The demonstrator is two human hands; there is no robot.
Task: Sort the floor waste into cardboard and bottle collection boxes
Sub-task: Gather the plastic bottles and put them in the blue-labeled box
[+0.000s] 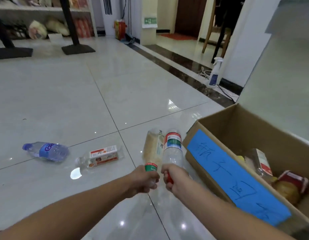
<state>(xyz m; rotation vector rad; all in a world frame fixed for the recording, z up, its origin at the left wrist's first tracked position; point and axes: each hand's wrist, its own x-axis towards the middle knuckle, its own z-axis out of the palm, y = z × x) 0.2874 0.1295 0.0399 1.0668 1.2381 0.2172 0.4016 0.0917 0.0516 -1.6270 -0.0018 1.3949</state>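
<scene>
Gripping w/ fingers curled tight, left hand holds a clear bottle by its neck, green-red band there, pale beige label, print unreadable. Right hand is closed round the red cap of a second bottle, red/green/blue label, text too blurred. Both bottles sit just left of the cardboard box, whose blue sheet bears handwritten Chinese characters. Blue-labelled bottle and an orange-labelled one lie on the floor, further left.

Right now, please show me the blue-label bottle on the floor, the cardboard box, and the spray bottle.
blue-label bottle (pixel 46 151): head view, on its label.
cardboard box (pixel 237 175): head view, on its blue sign.
spray bottle (pixel 213 78): head view, on its body.
</scene>
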